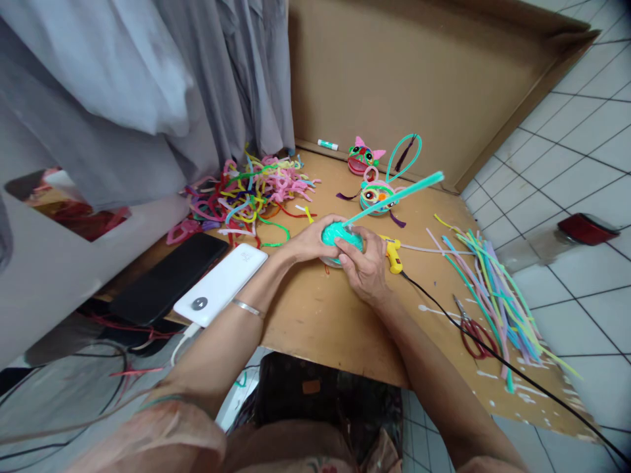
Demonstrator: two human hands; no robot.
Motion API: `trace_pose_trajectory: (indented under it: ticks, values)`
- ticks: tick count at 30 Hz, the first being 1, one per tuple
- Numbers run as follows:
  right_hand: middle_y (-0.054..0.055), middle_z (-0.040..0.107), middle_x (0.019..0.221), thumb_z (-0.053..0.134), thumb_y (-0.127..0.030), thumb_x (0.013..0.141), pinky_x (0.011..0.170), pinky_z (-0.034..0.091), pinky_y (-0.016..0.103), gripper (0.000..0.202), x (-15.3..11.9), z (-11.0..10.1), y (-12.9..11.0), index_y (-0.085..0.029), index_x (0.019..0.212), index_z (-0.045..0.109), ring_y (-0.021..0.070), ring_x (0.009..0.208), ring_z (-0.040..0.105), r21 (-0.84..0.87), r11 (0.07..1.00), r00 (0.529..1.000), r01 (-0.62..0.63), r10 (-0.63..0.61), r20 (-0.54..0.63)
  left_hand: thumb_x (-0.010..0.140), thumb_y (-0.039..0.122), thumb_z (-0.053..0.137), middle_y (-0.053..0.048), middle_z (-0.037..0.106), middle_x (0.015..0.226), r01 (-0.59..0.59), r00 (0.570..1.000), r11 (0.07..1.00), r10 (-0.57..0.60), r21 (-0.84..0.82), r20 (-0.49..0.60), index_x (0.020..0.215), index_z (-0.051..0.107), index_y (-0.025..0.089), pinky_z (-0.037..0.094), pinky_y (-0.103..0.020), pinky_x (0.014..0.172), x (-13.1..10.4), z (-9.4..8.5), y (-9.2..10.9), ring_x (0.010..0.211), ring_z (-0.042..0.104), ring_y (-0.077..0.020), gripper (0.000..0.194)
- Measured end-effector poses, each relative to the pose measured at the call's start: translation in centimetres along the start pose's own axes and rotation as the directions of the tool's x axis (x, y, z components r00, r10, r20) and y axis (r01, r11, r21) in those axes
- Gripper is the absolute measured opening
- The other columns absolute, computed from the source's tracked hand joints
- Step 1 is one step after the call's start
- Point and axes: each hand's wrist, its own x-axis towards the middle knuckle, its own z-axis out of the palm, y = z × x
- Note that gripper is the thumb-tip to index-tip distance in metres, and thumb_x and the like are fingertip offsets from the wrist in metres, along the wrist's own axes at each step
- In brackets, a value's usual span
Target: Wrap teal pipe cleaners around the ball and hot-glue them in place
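Note:
A round teal piece (340,238) wound from pipe cleaner is held between both hands above the brown tabletop. My left hand (314,242) is wrapped round its left side, thumb along the near edge. My right hand (365,263) presses its right side, with the fingers bent over the top. One long teal pipe cleaner (399,197) sticks out from the piece up to the right. Just right of my right hand lies a yellow glue gun (394,255). The underside of the round piece is mostly hidden.
Tangled coloured pipe cleaners (236,197) lie back left; straight ones (503,295) lie right beside red-handled scissors (476,335). Two finished animal faces (377,197) and a glue stick (328,144) are at the back. A white power bank (221,284) and black phone (167,279) lie left. A black cord (468,322) crosses the right.

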Motion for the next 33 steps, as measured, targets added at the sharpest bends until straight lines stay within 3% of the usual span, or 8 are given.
trace_pose_trajectory:
  ticks: [9,16,20,22,24,26,29,33]
  values:
    - [0.011,0.057,0.132,0.042,-0.04,0.101,0.098,0.042,0.047,0.034,0.2,0.4,-0.6,-0.027,0.113,0.071,0.027,0.118,0.053,0.037,0.996,0.997,-0.08,0.08,0.018,0.055,0.038,0.082,-0.006,0.063,0.115,-0.037,0.999,0.999,0.037,-0.015,-0.009,0.12,0.054,0.017,0.052,-0.031,0.088,0.0,0.4,-0.5,0.099,0.06,-0.0202,0.074]
    - [0.013,0.054,0.136,0.042,-0.04,0.101,0.098,0.041,0.047,0.038,0.1,0.5,-0.7,-0.027,0.126,0.066,0.0285,0.12,0.052,-0.007,0.998,0.998,-0.058,0.059,0.022,0.052,0.036,0.082,-0.006,0.064,0.113,-0.043,0.997,0.998,0.04,-0.047,-0.063,0.114,0.055,0.016,0.051,-0.032,0.091,0.2,0.8,-1.0,0.1,0.06,-0.0205,0.071]
    - [0.012,0.056,0.133,0.045,-0.039,0.1,0.098,0.041,0.045,0.034,0.2,0.5,-0.4,-0.027,0.121,0.069,0.0273,0.119,0.054,-0.015,0.999,0.999,-0.037,0.037,-0.017,0.051,0.035,0.082,-0.006,0.064,0.114,-0.014,0.998,1.0,0.013,-0.019,-0.066,0.115,0.056,0.016,0.051,-0.034,0.093,0.1,0.5,-0.8,0.101,0.06,-0.0217,0.071]
    - [0.012,0.059,0.128,0.044,-0.038,0.099,0.099,0.042,0.045,0.033,0.2,0.2,0.6,-0.026,0.118,0.069,0.0266,0.116,0.056,-0.008,0.994,0.991,-0.109,0.108,-0.085,0.053,0.037,0.081,-0.005,0.063,0.114,0.026,0.995,1.0,-0.026,0.003,-0.093,0.116,0.056,0.017,0.05,-0.034,0.094,0.1,0.3,-0.7,0.101,0.06,-0.0217,0.071]
    - [0.014,0.061,0.119,0.041,-0.037,0.099,0.097,0.044,0.045,0.036,0.3,-0.3,2.2,-0.022,0.115,0.069,0.0271,0.113,0.058,-0.017,0.963,0.947,-0.27,0.262,-0.185,0.052,0.04,0.082,-0.005,0.063,0.113,0.071,0.991,0.997,-0.07,0.009,-0.114,0.117,0.056,0.016,0.049,-0.034,0.094,0.1,0.0,-0.5,0.101,0.059,-0.0217,0.074]
    - [0.017,0.063,0.111,0.04,-0.039,0.098,0.093,0.047,0.046,0.039,0.3,-1.1,3.9,-0.016,0.111,0.068,0.0291,0.11,0.059,-0.076,0.873,0.86,-0.482,0.454,-0.234,0.05,0.042,0.083,-0.005,0.063,0.111,0.096,0.989,0.995,-0.094,0.012,-0.118,0.116,0.056,0.016,0.049,-0.034,0.092,0.0,-0.3,-0.4,0.099,0.059,-0.0217,0.076]
    - [0.023,0.067,0.107,0.048,-0.05,0.094,0.089,0.049,0.048,0.048,0.4,-2.2,5.6,-0.008,0.108,0.067,0.035,0.105,0.064,-0.36,0.655,0.718,-0.664,0.693,-0.066,0.051,0.042,0.082,-0.005,0.063,0.109,0.081,0.988,0.997,-0.078,0.018,-0.135,0.114,0.056,0.018,0.049,-0.033,0.09,-0.1,-0.7,-0.3,0.097,0.059,-0.0218,0.073]
    - [0.028,0.068,0.11,0.052,-0.063,0.09,0.084,0.052,0.044,0.066,0.5,-2.3,5.7,-0.003,0.113,0.065,0.0373,0.102,0.069,-0.61,0.485,0.514,-0.626,0.846,0.145,0.052,0.042,0.081,-0.005,0.062,0.108,0.076,0.986,0.997,-0.07,0.033,-0.151,0.113,0.056,0.018,0.049,-0.033,0.089,-0.2,-1.0,-0.2,0.097,0.059,-0.0216,0.071]
